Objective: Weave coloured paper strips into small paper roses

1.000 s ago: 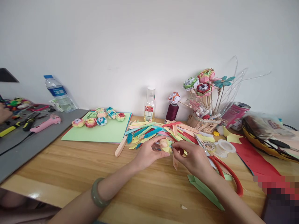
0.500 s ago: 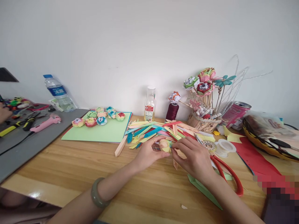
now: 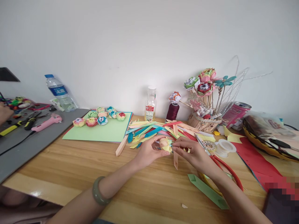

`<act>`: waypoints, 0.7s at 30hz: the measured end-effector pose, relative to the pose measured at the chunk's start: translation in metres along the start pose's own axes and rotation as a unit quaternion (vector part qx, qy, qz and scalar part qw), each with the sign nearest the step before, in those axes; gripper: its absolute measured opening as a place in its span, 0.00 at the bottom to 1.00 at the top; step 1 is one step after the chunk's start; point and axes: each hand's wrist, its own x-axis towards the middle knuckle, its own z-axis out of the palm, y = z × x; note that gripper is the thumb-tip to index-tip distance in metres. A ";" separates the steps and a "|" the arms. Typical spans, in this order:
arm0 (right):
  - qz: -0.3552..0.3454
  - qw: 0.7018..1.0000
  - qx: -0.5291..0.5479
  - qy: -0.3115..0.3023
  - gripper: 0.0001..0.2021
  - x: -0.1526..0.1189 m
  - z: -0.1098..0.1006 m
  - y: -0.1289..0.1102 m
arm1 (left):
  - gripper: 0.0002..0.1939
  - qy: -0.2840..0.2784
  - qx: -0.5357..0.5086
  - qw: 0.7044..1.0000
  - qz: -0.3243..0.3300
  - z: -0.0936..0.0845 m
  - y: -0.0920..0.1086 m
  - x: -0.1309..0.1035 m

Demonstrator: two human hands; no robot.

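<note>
A small yellow and peach folded paper flower (image 3: 165, 144) is between my two hands, over the near edge of a pile of coloured paper strips (image 3: 149, 130). My left hand (image 3: 149, 152) grips it from the left with thumb and fingers. My right hand (image 3: 190, 152) pinches at the flower's right side, where a bit of blue-green shows; the fingertips are closed and hide the exact contact. A peach strip (image 3: 175, 161) lies just below the flower. Several finished paper flowers (image 3: 91, 121) rest on a green sheet (image 3: 109, 132) at the left.
Red-handled scissors (image 3: 231, 171) and a green folded strip (image 3: 207, 191) lie near my right forearm. White spools (image 3: 224, 148), a flower basket (image 3: 203, 123) and a glue bottle (image 3: 149, 109) stand behind. A pink glue gun (image 3: 48, 122) and another person's hand (image 3: 5, 112) are far left.
My right hand has drawn its fingers closer together at the flower's right side and shifted slightly, uncovering more of the green folded strip. My left hand still holds the flower.
</note>
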 end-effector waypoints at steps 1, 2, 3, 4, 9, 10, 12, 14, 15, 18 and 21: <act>0.008 1.000 0.006 -0.006 0.11 0.000 0.000 -0.001 | 0.28 -0.001 0.001 1.000 0.001 0.000 0.000 0.000; 0.016 1.000 0.013 -0.013 0.12 0.000 -0.001 -0.002 | 0.28 -0.003 0.002 1.000 0.004 0.000 0.000 0.000; 0.023 0.999 0.020 -0.021 0.13 0.000 -0.002 -0.003 | 0.28 -0.004 0.002 1.000 0.007 0.000 0.000 0.000; 0.029 0.999 0.029 -0.028 0.13 0.000 -0.003 -0.004 | 0.28 -0.005 0.002 1.000 0.008 0.000 0.000 0.000; 0.038 0.995 0.075 -0.058 0.13 0.001 -0.008 0.000 | 0.28 -0.011 0.002 1.000 0.009 0.000 0.000 0.000; 0.037 0.994 0.080 -0.062 0.13 0.001 -0.009 0.001 | 0.28 -0.013 0.001 1.000 0.008 -0.001 0.000 0.000; 0.035 0.994 0.086 -0.063 0.13 0.002 -0.009 0.003 | 0.28 -0.020 0.000 1.000 0.005 -0.001 0.000 0.000; 0.035 0.994 0.087 -0.062 0.13 0.002 -0.009 0.003 | 0.28 -0.024 0.001 1.000 0.004 -0.001 -0.001 0.000; 0.035 0.994 0.086 -0.061 0.13 0.003 -0.009 0.003 | 0.28 -0.026 0.001 1.000 0.004 -0.001 -0.002 0.000; 0.035 0.995 0.077 -0.053 0.13 0.003 -0.008 0.002 | 0.29 -0.031 -0.002 1.000 0.002 -0.001 -0.003 0.000; 0.035 0.997 0.054 -0.045 0.12 0.002 -0.007 0.001 | 0.29 -0.034 -0.009 0.999 0.000 -0.001 -0.003 0.000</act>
